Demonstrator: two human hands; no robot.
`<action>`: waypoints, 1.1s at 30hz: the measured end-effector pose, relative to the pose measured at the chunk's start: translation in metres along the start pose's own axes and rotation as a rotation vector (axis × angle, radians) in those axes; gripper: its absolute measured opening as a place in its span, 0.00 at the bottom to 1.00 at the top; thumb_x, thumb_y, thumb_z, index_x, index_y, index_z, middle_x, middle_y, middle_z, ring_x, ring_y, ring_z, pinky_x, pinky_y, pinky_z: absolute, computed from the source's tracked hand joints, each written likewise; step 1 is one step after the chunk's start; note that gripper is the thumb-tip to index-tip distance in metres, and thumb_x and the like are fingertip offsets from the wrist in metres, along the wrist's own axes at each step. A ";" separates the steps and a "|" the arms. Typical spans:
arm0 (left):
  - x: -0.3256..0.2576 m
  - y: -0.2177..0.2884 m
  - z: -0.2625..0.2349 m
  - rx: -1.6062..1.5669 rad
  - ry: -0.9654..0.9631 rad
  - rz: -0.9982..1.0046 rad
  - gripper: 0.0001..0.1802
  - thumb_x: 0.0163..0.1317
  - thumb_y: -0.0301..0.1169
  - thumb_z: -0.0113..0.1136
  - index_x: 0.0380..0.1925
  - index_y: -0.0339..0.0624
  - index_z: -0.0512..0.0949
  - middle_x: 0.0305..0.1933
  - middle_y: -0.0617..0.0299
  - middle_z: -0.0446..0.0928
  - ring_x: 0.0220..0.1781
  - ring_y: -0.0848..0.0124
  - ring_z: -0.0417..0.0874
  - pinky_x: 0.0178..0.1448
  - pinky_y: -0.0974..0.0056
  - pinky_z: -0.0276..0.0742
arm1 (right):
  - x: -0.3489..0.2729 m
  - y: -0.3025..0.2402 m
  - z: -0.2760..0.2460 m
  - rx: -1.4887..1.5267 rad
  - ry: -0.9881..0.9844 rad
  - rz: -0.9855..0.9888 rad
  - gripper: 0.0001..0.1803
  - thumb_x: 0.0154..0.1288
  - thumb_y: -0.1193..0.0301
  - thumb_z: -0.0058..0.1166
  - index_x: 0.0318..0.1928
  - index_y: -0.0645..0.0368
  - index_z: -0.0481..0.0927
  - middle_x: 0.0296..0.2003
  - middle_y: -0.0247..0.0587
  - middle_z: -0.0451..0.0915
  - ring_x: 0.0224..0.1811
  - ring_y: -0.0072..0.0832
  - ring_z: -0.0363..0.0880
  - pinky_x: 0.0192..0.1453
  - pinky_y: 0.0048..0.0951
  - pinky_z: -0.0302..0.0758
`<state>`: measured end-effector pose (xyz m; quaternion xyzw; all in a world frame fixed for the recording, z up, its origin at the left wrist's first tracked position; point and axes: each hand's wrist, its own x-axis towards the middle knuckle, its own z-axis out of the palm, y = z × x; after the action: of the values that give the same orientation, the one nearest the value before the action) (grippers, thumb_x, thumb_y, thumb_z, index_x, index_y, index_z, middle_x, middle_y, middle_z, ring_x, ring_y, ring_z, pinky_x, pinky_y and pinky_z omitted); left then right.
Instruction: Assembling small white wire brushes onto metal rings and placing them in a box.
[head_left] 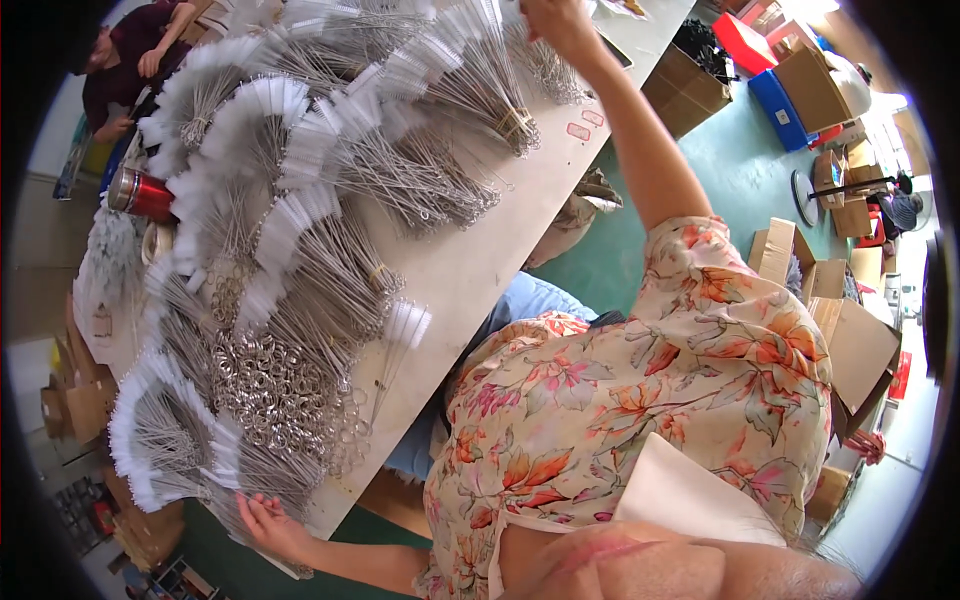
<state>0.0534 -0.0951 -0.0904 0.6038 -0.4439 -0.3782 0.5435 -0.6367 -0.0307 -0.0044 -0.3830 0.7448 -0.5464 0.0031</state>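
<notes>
Heaps of thin wire-stemmed brushes (340, 245) with white bristle ends and looped tails cover the table, many gathered in bundles. At the lower left, the fingertips of my left hand (275, 528) touch wire stems at the heap's near edge; its fingers are stretched and slightly apart. My right hand (562, 28) reaches to the far right edge of the heap with bent, closed fingers, partly cut off by the picture's top; what they hold is hidden. Below it lies a banded brush bundle (508, 118). A pile of shiny metal rings (268, 392) lies between the hands, beside a few separate brushes (405, 325).
A red metal cup (143, 195) and a tape roll (157, 243) stand beyond the brushes. The pale table's (490, 225) near edge runs in front of my lap. A co-worker (140, 60) is across the table. Cardboard boxes (688, 85) and a blue bin (778, 110) are at the right.
</notes>
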 end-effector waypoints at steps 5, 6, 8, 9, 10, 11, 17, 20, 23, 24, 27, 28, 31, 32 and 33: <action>-0.010 -0.007 0.027 -0.168 -0.101 -0.086 0.17 0.66 0.32 0.49 0.53 0.36 0.70 0.31 0.68 0.68 0.20 0.83 0.60 0.19 0.79 0.53 | 0.075 0.142 -0.008 -0.649 0.156 -0.054 0.14 0.59 0.67 0.44 0.32 0.63 0.79 0.28 0.55 0.79 0.30 0.46 0.78 0.36 0.37 0.74; -0.010 -0.009 0.034 -0.234 -0.151 -0.134 0.17 0.66 0.32 0.49 0.52 0.35 0.70 0.28 0.69 0.66 0.19 0.84 0.58 0.17 0.79 0.49 | 0.072 0.132 -0.008 -0.649 0.155 -0.069 0.14 0.59 0.67 0.44 0.32 0.63 0.79 0.28 0.55 0.79 0.30 0.46 0.78 0.36 0.37 0.74; -0.016 -0.007 0.057 -0.248 -0.148 -0.162 0.17 0.66 0.34 0.50 0.50 0.35 0.71 0.27 0.69 0.65 0.19 0.85 0.57 0.17 0.79 0.48 | 0.065 0.113 -0.012 -0.957 0.024 0.125 0.14 0.47 0.55 0.58 0.32 0.48 0.84 0.32 0.39 0.82 0.36 0.35 0.81 0.41 0.39 0.76; -0.019 -0.004 0.072 -0.254 -0.167 -0.189 0.16 0.66 0.35 0.50 0.47 0.34 0.72 0.25 0.70 0.63 0.19 0.85 0.55 0.17 0.79 0.46 | 0.075 0.128 -0.029 -0.923 -0.024 0.140 0.18 0.45 0.51 0.58 0.36 0.44 0.84 0.35 0.39 0.83 0.39 0.36 0.81 0.43 0.39 0.76; -0.023 0.000 0.081 -0.259 -0.161 -0.190 0.16 0.66 0.35 0.50 0.47 0.34 0.72 0.25 0.70 0.63 0.19 0.85 0.55 0.17 0.79 0.46 | 0.086 0.143 -0.041 -0.915 -0.058 0.080 0.16 0.47 0.52 0.57 0.35 0.43 0.84 0.34 0.38 0.83 0.39 0.37 0.81 0.43 0.39 0.76; -0.027 0.002 0.087 -0.303 -0.197 -0.190 0.16 0.66 0.36 0.50 0.45 0.34 0.72 0.25 0.70 0.64 0.19 0.85 0.56 0.17 0.79 0.46 | 0.088 0.142 -0.040 -0.879 -0.024 0.066 0.16 0.47 0.51 0.57 0.34 0.43 0.84 0.33 0.38 0.83 0.38 0.37 0.81 0.43 0.39 0.76; -0.041 0.019 0.128 -0.363 -0.395 0.016 0.14 0.66 0.34 0.48 0.40 0.33 0.75 0.26 0.69 0.67 0.20 0.85 0.57 0.21 0.79 0.51 | 0.007 -0.069 0.014 -0.264 0.228 -0.500 0.17 0.65 0.61 0.46 0.32 0.63 0.77 0.21 0.46 0.75 0.24 0.32 0.72 0.30 0.31 0.67; -0.072 0.059 0.163 -0.158 -0.416 0.189 0.14 0.66 0.32 0.48 0.41 0.30 0.76 0.26 0.68 0.68 0.20 0.86 0.57 0.20 0.78 0.49 | -0.055 -0.110 0.081 0.490 -0.404 -0.237 0.17 0.69 0.57 0.44 0.36 0.59 0.75 0.28 0.30 0.71 0.32 0.17 0.69 0.37 0.21 0.67; -0.092 0.079 0.201 -0.171 -0.523 0.268 0.12 0.66 0.29 0.49 0.44 0.33 0.75 0.27 0.67 0.71 0.19 0.86 0.62 0.20 0.79 0.56 | -0.128 -0.133 0.139 0.940 -0.852 -0.112 0.12 0.70 0.68 0.41 0.44 0.63 0.73 0.43 0.39 0.74 0.45 0.27 0.73 0.51 0.34 0.76; -0.095 0.080 0.214 -0.145 -0.543 0.320 0.12 0.65 0.28 0.49 0.45 0.34 0.75 0.26 0.67 0.71 0.20 0.85 0.65 0.21 0.79 0.59 | -0.153 -0.140 0.155 1.012 -0.923 0.003 0.14 0.70 0.65 0.40 0.45 0.63 0.73 0.41 0.39 0.74 0.44 0.27 0.74 0.52 0.32 0.76; -0.088 0.063 0.232 -0.130 -0.516 0.428 0.11 0.64 0.26 0.49 0.45 0.38 0.74 0.29 0.64 0.72 0.22 0.82 0.70 0.23 0.77 0.64 | -0.205 -0.162 0.175 0.884 -1.108 -0.007 0.13 0.68 0.65 0.46 0.47 0.60 0.73 0.40 0.41 0.73 0.47 0.26 0.71 0.48 0.29 0.72; -0.082 0.056 0.233 -0.027 -0.381 0.695 0.09 0.64 0.24 0.48 0.43 0.37 0.74 0.30 0.63 0.72 0.24 0.80 0.72 0.26 0.77 0.67 | -0.216 -0.161 0.180 0.838 -0.999 -0.194 0.14 0.66 0.65 0.49 0.48 0.60 0.72 0.40 0.41 0.73 0.47 0.26 0.70 0.48 0.28 0.70; -0.083 0.051 0.219 0.037 -0.235 0.915 0.07 0.60 0.18 0.51 0.39 0.36 0.70 0.39 0.57 0.69 0.33 0.72 0.78 0.36 0.72 0.76 | -0.212 -0.152 0.175 0.868 -0.922 -0.177 0.15 0.64 0.65 0.52 0.48 0.59 0.76 0.42 0.41 0.75 0.49 0.27 0.69 0.52 0.28 0.67; -0.088 0.057 0.215 -0.095 -0.215 0.863 0.09 0.59 0.18 0.53 0.39 0.36 0.69 0.42 0.55 0.67 0.35 0.70 0.79 0.38 0.71 0.78 | -0.206 -0.145 0.174 0.812 -0.837 -0.212 0.15 0.64 0.64 0.52 0.47 0.59 0.78 0.43 0.41 0.76 0.50 0.27 0.68 0.52 0.28 0.67; -0.088 0.056 0.212 -0.117 -0.173 0.958 0.11 0.59 0.20 0.54 0.41 0.35 0.67 0.47 0.51 0.63 0.36 0.67 0.80 0.39 0.71 0.79 | -0.197 -0.136 0.176 0.603 -0.862 -0.223 0.13 0.66 0.64 0.49 0.42 0.59 0.81 0.40 0.41 0.78 0.49 0.27 0.72 0.54 0.28 0.69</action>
<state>-0.1806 -0.0809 -0.0630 0.2664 -0.6933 -0.1587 0.6505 -0.3457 -0.0754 -0.0460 -0.6315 0.4408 -0.5264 0.3602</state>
